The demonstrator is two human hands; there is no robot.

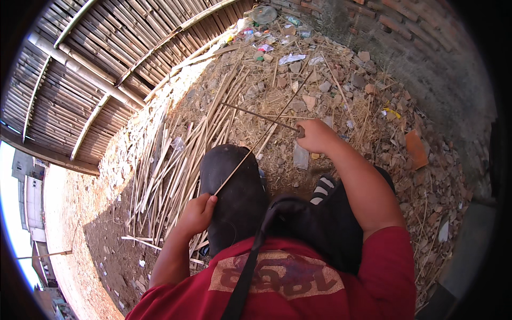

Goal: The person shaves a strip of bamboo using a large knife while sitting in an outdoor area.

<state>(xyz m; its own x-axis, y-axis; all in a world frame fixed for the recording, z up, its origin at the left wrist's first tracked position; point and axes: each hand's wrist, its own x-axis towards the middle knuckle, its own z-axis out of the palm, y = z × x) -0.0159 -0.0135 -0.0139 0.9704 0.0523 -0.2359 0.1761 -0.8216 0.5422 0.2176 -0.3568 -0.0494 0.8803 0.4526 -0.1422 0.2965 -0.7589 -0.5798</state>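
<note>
The left hand [198,212] pinches the low end of a thin bamboo strip [256,145] resting slanted across the knee, while the right hand [316,135] grips a thin knife [261,116] laid across it, ready to shave.

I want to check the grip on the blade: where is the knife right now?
In the head view, the knife is right of centre, its handle in the right hand, blade pointing left across the thin bamboo strip above the bamboo pile.
</note>
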